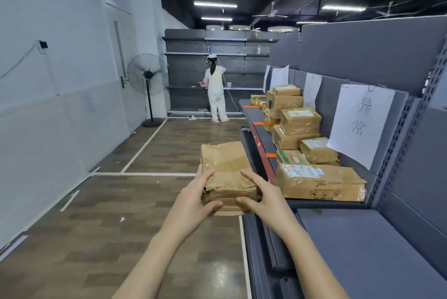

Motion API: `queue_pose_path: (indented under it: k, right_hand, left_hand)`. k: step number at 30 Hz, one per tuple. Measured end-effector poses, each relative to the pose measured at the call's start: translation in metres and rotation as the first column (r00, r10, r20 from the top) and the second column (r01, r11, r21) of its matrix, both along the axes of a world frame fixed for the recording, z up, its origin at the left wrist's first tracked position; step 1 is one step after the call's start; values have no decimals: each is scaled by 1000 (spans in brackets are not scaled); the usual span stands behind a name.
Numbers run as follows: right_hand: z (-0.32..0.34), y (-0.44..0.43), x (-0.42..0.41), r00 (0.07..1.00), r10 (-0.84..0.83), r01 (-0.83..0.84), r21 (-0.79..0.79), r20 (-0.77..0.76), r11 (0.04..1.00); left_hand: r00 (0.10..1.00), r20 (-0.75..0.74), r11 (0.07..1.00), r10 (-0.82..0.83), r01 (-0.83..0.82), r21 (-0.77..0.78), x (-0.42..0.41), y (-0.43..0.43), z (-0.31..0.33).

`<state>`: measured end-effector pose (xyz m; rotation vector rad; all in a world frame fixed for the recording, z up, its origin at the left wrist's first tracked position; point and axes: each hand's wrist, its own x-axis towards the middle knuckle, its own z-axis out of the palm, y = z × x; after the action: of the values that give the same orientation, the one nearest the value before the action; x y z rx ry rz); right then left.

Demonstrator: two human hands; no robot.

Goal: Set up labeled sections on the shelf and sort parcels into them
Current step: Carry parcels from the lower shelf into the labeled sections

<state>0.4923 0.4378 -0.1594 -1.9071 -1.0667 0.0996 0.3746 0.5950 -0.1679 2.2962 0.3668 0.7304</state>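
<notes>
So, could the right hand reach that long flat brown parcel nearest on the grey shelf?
Probably, once freed: the long flat brown parcel lies unblocked beside the right hand, which holds a crumpled brown package.

A black pedestal fan (148,73) stands on the wood-pattern floor against the pale wall. Just left of the fan is a closed white door (118,52). Further left, a small black box (43,44) hangs on the wall. Right of the fan, a person in white (216,88) faces dark far shelving (188,61). A white power strip (192,117) lies between the fan's base and that person's feet.
</notes>
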Motion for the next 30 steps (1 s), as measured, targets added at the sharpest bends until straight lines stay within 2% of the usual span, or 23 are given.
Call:
queue_pose_path:
  k: [3,7,13,21,26,30]
  right_hand:
    - [-8,41,30,999,29,-29,-3,-14,1000]
    - [-18,93,68,999,27,-27,-2,-38,1000]
    - [-18,207,150,999,-33,34,68,-12,997]
    - [16,370,250,997,-62,70,197,-47,978]
    - [14,428,309,992,-99,111,193,-73,975]
    - [6,475,364,989,-109,126,190,-96,974]
  left_hand:
    - [999,-28,999,42,-43,-18,25,38,-5]
    - [1000,-7,994,5,-6,-111,65,91,-19]
    - [999,40,998,-27,30,-63,159,209,-18]
    - [993,91,997,-79,79,10,267,384,26]
    - [991,59,993,-120,121,-7,332,444,23]
    - [980,97,985,-171,170,19,387,492,15]
